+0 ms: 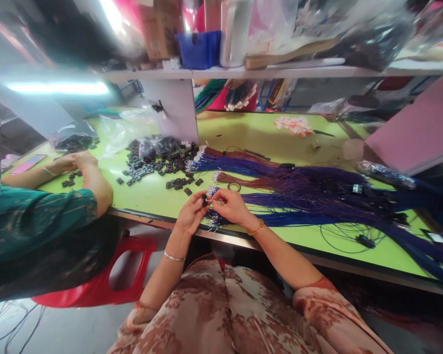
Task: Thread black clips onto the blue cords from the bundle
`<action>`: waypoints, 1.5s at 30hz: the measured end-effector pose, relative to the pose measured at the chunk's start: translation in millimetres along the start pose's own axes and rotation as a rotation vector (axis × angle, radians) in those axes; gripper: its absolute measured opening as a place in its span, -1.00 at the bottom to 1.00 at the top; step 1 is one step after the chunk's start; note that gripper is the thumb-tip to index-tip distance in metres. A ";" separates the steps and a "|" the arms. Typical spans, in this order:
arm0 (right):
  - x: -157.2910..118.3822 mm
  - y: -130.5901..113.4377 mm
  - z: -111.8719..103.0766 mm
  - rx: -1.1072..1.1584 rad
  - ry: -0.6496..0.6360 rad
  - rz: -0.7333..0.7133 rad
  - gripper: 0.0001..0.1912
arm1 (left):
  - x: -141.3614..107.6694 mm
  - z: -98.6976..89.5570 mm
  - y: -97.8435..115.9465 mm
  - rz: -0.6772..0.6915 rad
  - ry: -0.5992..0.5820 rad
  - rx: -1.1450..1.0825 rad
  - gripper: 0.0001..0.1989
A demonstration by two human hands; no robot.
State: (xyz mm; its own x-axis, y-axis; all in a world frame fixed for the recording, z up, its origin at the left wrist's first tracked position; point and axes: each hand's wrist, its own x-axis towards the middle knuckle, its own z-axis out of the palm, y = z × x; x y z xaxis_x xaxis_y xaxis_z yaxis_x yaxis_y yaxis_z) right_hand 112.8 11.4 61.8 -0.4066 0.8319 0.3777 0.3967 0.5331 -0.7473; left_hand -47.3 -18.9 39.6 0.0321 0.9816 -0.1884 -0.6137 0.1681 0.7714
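In the head view, my left hand (pixel 192 214) pinches a small black connector housing (pixel 204 199) between thumb and fingertips, over the front edge of the table. My right hand (pixel 233 206) meets it from the right, thumb and forefinger closed on what looks like the thin end of a wire at the housing; the wire itself is mostly hidden by the fingers. Blue wires (pixel 273 218) with metal-tipped ends lie under and beside my right hand. Just behind the hands are a roll of tape (pixel 234 187) and brown wires (pixel 239 181).
Loose black housings (pixel 142 169) are heaped left of the wires. A co-worker's hands (pixel 81 161) rest on the table at left, near a phone (pixel 28 164). Above runs a shelf (pixel 302 72) with a blue bin (pixel 199 50). Orange-white pieces (pixel 293 125) lie at the back.
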 end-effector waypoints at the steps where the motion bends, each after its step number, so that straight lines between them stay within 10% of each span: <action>1: -0.7 0.1 0.4 -0.010 0.009 -0.017 -0.88 | -0.2 0.0 -0.1 -0.003 -0.004 -0.005 -0.74; 18: -6.1 13.5 10.2 -0.141 0.064 -0.259 -0.94 | -2.9 2.4 -2.8 -0.008 0.011 0.012 -0.68; 38: -20.6 13.2 10.6 -0.270 -0.031 -0.130 -0.89 | -8.5 13.6 -22.4 0.128 0.149 0.165 -0.63; 45: -5.9 28.5 -32.5 -0.204 -0.096 -0.035 -0.75 | -8.0 7.0 -21.3 0.028 0.111 0.189 -0.61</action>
State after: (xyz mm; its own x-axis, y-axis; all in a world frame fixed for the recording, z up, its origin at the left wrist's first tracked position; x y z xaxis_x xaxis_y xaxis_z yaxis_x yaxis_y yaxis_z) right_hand 153.3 26.7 56.1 -0.4960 0.7988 0.3406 0.5351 0.5900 -0.6046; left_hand -29.0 -29.7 29.0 -0.0763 0.9718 -0.2231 -0.4537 0.1654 0.8757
